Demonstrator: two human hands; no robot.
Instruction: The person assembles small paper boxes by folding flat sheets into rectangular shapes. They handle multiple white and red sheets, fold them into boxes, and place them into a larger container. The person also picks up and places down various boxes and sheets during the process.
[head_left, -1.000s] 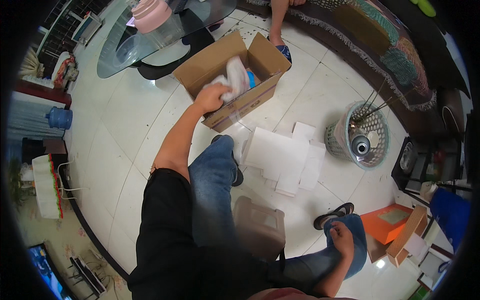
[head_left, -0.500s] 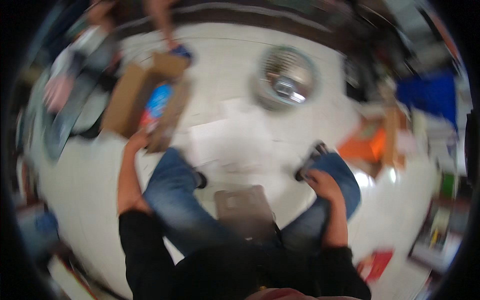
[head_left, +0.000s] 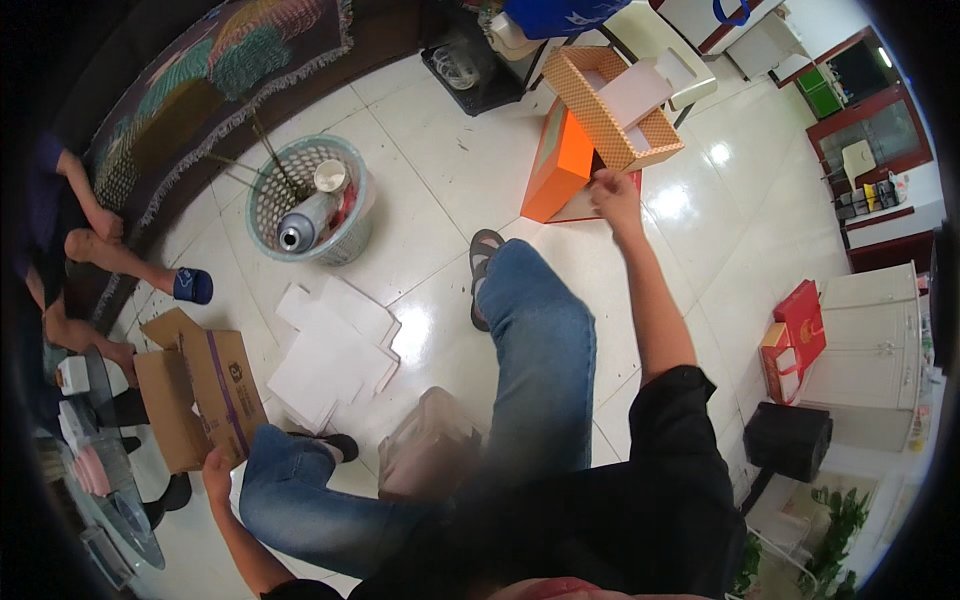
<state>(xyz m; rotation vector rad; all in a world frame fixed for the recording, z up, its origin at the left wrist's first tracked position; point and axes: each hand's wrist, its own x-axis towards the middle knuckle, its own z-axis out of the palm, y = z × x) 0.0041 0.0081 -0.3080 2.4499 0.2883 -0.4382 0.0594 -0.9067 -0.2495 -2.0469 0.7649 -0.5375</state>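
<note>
Brown carton (head_left: 165,410): largest item near the grips, flaps up, just beyond the left hand (head_left: 217,474), whose fingers lie at its near edge. Contact looks likely; whether they close on it, cannot tell. Contents mostly hidden from here. Judged stiff in the walls, floppy at the flaps; weight depends on what is inside. Best hold: low on two opposite walls, not by a flap.

Lattice basket (head_left: 348,240): beyond the left hand and to its right, well left of the right hand (head_left: 616,200). Holds a silver canister and a white cup, among other items.

Orange box (head_left: 570,165): just beside the right hand, on its left, tilted on the floor. Probably light, rigid board, rather smooth, corners easily dented. Best hold: across the narrow side, thumb against fingers.

Patterned box (head_left: 585,105): just beyond the right hand, open, tilted, overlapping the orange box in view; whether it rests on it is unclear. Probably light and firm; a wall at the rim offers a pinch. A loose-looking pale panel (head_left: 642,92) inside could slide out if tipped.

Right-hand grip: fingers partly curled, fairly narrow, tips close to the orange box; cannot tell whether anything is pinched
</note>
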